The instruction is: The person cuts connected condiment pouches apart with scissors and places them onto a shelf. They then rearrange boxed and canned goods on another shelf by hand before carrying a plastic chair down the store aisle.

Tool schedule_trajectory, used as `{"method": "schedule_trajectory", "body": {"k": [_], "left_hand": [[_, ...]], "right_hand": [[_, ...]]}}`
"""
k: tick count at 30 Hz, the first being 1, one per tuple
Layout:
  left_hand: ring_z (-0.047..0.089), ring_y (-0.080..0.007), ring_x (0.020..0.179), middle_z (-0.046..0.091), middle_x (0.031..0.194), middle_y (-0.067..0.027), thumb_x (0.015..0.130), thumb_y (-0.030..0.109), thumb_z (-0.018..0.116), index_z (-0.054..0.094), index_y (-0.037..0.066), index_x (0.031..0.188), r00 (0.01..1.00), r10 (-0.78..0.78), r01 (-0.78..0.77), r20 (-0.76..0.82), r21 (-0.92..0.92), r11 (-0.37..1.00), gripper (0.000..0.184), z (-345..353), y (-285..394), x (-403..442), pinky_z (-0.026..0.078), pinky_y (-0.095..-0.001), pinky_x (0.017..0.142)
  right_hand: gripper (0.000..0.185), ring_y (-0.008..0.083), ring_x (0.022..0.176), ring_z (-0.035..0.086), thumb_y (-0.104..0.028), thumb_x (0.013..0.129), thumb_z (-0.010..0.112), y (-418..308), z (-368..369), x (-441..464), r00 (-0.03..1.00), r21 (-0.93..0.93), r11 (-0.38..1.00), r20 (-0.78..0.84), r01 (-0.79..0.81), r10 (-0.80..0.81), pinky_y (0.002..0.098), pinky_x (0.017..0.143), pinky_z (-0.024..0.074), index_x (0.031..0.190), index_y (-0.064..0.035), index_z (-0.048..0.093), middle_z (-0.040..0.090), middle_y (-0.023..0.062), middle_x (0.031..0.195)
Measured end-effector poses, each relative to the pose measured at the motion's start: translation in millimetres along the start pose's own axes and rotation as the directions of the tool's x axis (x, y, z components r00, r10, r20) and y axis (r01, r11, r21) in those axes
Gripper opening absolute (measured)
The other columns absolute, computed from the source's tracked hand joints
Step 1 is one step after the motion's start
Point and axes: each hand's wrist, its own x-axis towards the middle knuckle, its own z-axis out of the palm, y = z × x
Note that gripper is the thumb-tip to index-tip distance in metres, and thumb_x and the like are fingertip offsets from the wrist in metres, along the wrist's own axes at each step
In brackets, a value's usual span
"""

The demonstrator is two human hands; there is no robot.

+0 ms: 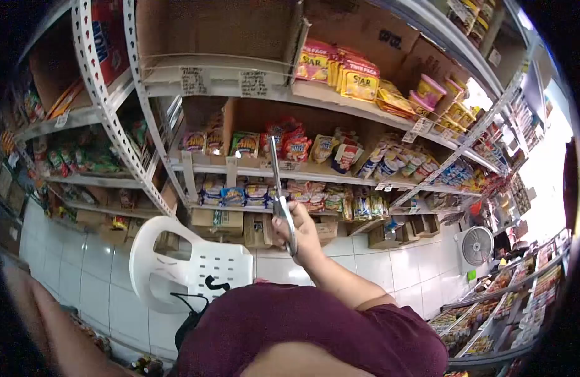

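My right hand (302, 234) is raised in front of my chest, its fingers closed around the handles of a pair of scissors (282, 213). The long metal blades point upward and look closed together. Behind them, some distance off, are red snack packs (296, 147) on a middle shelf. At the lower left my left forearm shows, blurred, but the hand itself is out of view.
Metal shelves hold yellow Star packs (360, 78), plastic tubs (428, 93) and several bagged snacks. A white plastic chair (161, 242) with a black strap on its seat stands left of me. Further right are a fan (477, 246) and another goods rack.
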Motion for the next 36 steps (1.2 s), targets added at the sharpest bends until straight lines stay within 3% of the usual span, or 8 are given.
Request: {"method": "schedule_trajectory", "body": {"k": [3, 7, 11, 16, 25, 31, 32, 36], "left_hand": [[0.045, -0.0334, 0.114, 0.044, 0.128, -0.0192, 0.080, 0.052, 0.048, 0.043, 0.004, 0.127, 0.999, -0.028, 0.029, 0.033, -0.022, 0.999, 0.067, -7, 20, -11, 0.036, -0.0470, 0.095], [0.046, -0.0333, 0.114, 0.044, 0.127, -0.0191, 0.081, 0.049, 0.048, 0.045, 0.004, 0.125, 0.995, -0.077, 0.079, 0.071, -0.030, 0.996, 0.064, -10, 59, -24, 0.036, -0.0468, 0.095], [0.046, -0.0332, 0.113, 0.045, 0.126, -0.0189, 0.081, 0.046, 0.048, 0.046, 0.003, 0.124, 0.985, -0.137, 0.139, 0.106, -0.016, 0.990, 0.060, -1, 99, -27, 0.037, -0.0467, 0.095], [0.046, -0.0331, 0.112, 0.046, 0.125, -0.0187, 0.082, 0.042, 0.049, 0.047, 0.003, 0.123, 0.970, -0.204, 0.202, 0.129, 0.026, 0.979, 0.056, 28, 145, -22, 0.037, -0.0465, 0.096], [0.047, -0.0328, 0.111, 0.048, 0.123, -0.0183, 0.084, 0.034, 0.050, 0.050, 0.003, 0.120, 0.922, -0.354, 0.354, 0.157, 0.029, 0.935, 0.048, 81, 174, -9, 0.038, -0.0461, 0.096], [0.048, -0.0327, 0.110, 0.049, 0.121, -0.0181, 0.085, 0.030, 0.050, 0.052, 0.002, 0.118, 0.915, -0.356, 0.364, 0.190, -0.010, 0.931, 0.043, 95, 187, -6, 0.038, -0.0459, 0.096], [0.048, -0.0327, 0.110, 0.049, 0.121, -0.0181, 0.085, 0.029, 0.050, 0.052, 0.002, 0.118, 0.912, -0.357, 0.367, 0.203, -0.014, 0.930, 0.042, 95, 192, -3, 0.038, -0.0459, 0.096], [0.048, -0.0325, 0.110, 0.050, 0.120, -0.0179, 0.086, 0.026, 0.051, 0.054, 0.002, 0.117, 0.899, -0.361, 0.376, 0.247, -0.013, 0.926, 0.039, 95, 221, 14, 0.039, -0.0457, 0.096]], "right_hand": [[0.024, 0.0028, 0.050, 0.039, -0.010, 0.083, 0.062, 5, 0, 9, 0.999, -0.079, 0.996, -0.004, -0.038, 0.037, 0.0175, 0.040, 0.0321, 0.093, -0.0112, 0.040, 0.046, -0.0031, 0.073], [0.024, 0.0043, 0.049, 0.041, -0.007, 0.084, 0.060, 2, 10, 21, 0.986, 0.017, 0.997, 0.150, -0.072, 0.069, 0.0192, 0.039, 0.0316, 0.095, -0.0111, 0.039, 0.047, -0.0015, 0.071], [0.025, 0.0066, 0.045, 0.041, -0.006, 0.084, 0.060, 10, 20, 40, 0.973, -0.087, 0.993, 0.212, -0.076, 0.093, 0.0201, 0.039, 0.0319, 0.095, -0.0098, 0.038, 0.047, -0.0001, 0.068], [0.024, 0.0063, 0.048, 0.042, -0.006, 0.084, 0.059, 18, 34, 59, 0.872, -0.059, 0.985, 0.458, -0.165, 0.173, 0.0195, 0.041, 0.0340, 0.096, -0.0104, 0.039, 0.048, 0.0005, 0.069], [0.024, 0.0054, 0.044, 0.041, -0.009, 0.083, 0.063, 56, 59, 69, 0.635, -0.194, 0.921, 0.675, -0.338, 0.376, 0.0183, 0.037, 0.0292, 0.093, -0.0094, 0.041, 0.048, -0.0009, 0.066], [0.025, 0.0048, 0.043, 0.042, -0.012, 0.083, 0.064, 82, 44, 43, 0.476, -0.274, 0.853, 0.734, -0.444, 0.484, 0.0193, 0.036, 0.0305, 0.091, -0.0095, 0.041, 0.049, -0.0016, 0.063], [0.025, 0.0052, 0.042, 0.035, -0.011, 0.084, 0.062, 85, 42, 36, 0.496, -0.286, 0.874, 0.735, -0.393, 0.463, 0.0203, 0.037, 0.0254, 0.094, -0.0105, 0.039, 0.042, -0.0025, 0.058], [0.025, 0.0052, 0.041, 0.035, -0.012, 0.083, 0.063, 99, 39, 14, 0.497, -0.383, 0.826, 0.666, -0.413, 0.557, 0.0190, 0.036, 0.0249, 0.092, -0.0106, 0.040, 0.043, -0.0027, 0.058]]}}
